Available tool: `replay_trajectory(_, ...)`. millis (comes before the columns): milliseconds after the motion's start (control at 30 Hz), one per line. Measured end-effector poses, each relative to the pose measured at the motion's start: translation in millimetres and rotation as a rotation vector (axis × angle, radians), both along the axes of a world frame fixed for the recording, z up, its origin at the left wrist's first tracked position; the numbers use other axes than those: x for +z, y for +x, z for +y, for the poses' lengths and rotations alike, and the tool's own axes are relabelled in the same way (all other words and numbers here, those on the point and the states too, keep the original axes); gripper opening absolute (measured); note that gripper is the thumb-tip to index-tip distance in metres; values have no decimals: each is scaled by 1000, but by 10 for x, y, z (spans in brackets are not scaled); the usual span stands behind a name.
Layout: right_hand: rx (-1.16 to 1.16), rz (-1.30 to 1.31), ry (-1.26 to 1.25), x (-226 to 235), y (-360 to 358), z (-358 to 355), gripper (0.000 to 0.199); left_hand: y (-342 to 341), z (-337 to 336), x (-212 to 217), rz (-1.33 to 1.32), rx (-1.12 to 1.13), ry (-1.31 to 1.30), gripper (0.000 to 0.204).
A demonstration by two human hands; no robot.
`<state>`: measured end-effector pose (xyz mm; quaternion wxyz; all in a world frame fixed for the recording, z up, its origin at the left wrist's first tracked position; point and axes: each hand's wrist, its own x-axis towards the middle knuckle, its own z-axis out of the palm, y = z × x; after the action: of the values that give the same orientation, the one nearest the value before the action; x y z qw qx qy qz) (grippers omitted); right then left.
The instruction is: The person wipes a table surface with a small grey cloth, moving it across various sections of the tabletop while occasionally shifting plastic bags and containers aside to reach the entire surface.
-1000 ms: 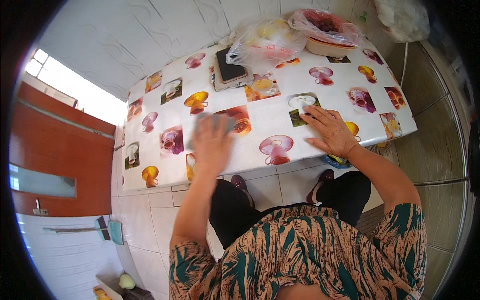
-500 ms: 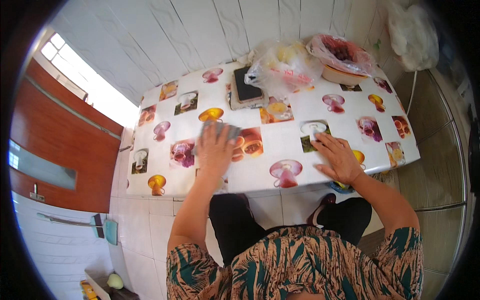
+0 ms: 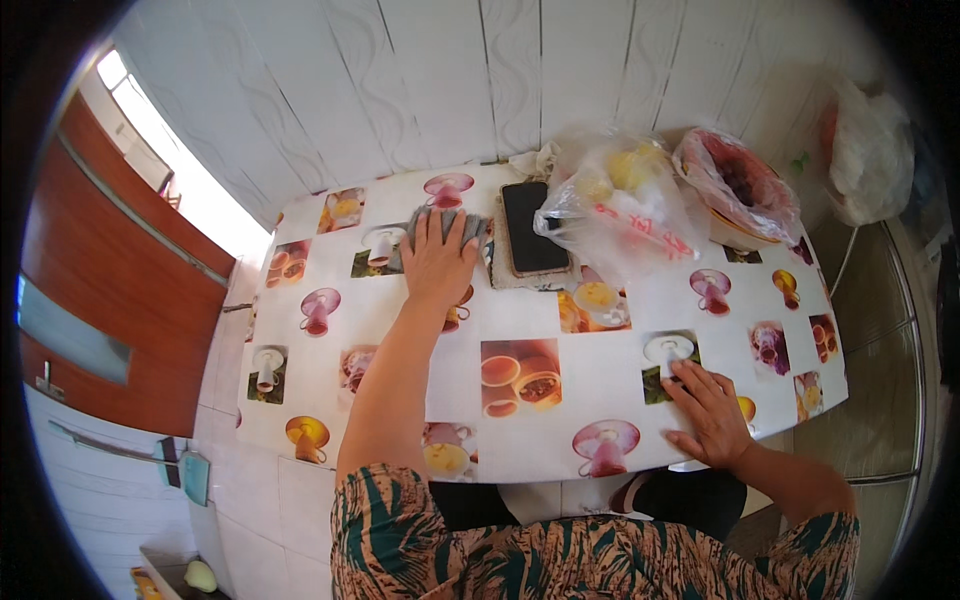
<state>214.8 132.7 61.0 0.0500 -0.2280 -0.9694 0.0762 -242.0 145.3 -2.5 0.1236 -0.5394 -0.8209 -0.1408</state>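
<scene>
My left hand (image 3: 440,262) presses a crumpled grey cloth (image 3: 432,222) onto the tabletop with its fingers stretched over it, toward the far side of the table. Beneath it spreads a glossy white tablecloth (image 3: 445,365) printed with cups and saucers. On the near right part of the table my right hand (image 3: 712,415) lies palm down, fingers spread and holding nothing. Just right of the cloth, a black smartphone (image 3: 535,228) rests on a folded cloth pad (image 3: 530,280).
A clear plastic bag of yellowish fruit (image 3: 630,205) stands right of the phone. Beside it is a tub lined with a pink bag (image 3: 740,190), with dark contents. The tiled wall (image 3: 430,80) borders the far edge. A brown door (image 3: 130,290) is at left.
My left hand has slid the grey cloth away from me, toward the far edge beside the phone. My right hand stays flat on the table. The whole view has tilted up.
</scene>
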Motion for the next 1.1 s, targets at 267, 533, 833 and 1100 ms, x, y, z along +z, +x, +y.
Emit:
replay_trajectory(267, -22, -121, 2, -74, -10, 53, 69, -720, 613, -9, -28, 135, -72, 58)
replay_trajectory(533, -46, -172, -39, -85, -18, 54, 66, -2068, 194, 2, -20, 444, -147, 59)
replay_trajectory(833, -40, -170, -28, -160, 47, 59, 68, -2726, -370, 34, -117, 730, -142, 62)
replay_trajectory(1100, 5, -113, 18, -141, -8, 67, 66, -2362, -913, 71, -106, 729, -162, 62)
